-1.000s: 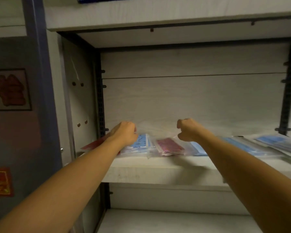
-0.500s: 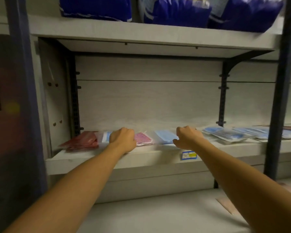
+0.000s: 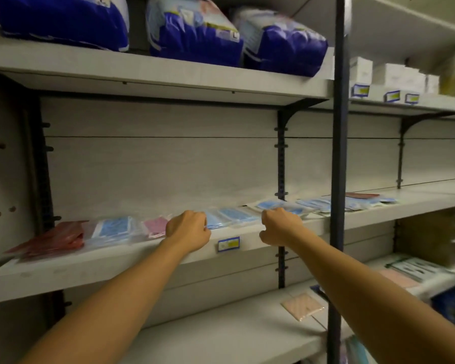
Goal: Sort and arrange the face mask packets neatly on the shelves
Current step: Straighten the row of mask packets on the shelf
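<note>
Since half a second ago both hands have slid right along the middle shelf [image 3: 116, 269], past the pink packet [image 3: 156, 225] to the blue packets [image 3: 234, 216]. Overhead sit bulky blue bags [image 3: 195, 32], soft and puffy. The row on the pale laminate shelf runs red packets [image 3: 55, 239] far left, then blue, pink, more blue: flat, glossy, slippery film sleeves. The left hand [image 3: 188, 231] has its grip curled at a blue packet's edge; whether it pinches it I cannot tell. The right hand [image 3: 280, 225] is fisted, its hold hidden. Slick packets lying near the shelf lip could skid off if dragged.
</note>
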`<state>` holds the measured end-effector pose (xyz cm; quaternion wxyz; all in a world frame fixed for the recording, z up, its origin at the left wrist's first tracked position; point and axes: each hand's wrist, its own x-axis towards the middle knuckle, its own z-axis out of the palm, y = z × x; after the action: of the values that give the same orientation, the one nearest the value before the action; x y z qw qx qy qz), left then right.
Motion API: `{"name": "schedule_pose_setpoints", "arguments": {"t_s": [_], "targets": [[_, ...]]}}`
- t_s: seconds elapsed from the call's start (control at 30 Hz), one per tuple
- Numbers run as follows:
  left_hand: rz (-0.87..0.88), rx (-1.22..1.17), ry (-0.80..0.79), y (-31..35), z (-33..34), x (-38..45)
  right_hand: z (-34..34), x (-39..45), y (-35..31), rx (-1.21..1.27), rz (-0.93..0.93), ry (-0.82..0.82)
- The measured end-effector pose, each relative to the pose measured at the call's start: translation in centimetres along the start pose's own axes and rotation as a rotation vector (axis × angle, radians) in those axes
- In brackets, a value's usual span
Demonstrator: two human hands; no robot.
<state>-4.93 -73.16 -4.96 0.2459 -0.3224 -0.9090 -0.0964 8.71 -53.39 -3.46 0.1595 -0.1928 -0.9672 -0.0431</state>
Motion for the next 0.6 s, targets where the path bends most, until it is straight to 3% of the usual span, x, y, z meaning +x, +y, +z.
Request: {"name": "schedule_pose_setpoints", "arguments": {"t_s": [0.6], "targets": [[0.103, -0.051, -0.030, 19.9, -0.1, 2.1, -1.4, -5.6, 18.4, -0.035, 0.043, 0.005]]}}
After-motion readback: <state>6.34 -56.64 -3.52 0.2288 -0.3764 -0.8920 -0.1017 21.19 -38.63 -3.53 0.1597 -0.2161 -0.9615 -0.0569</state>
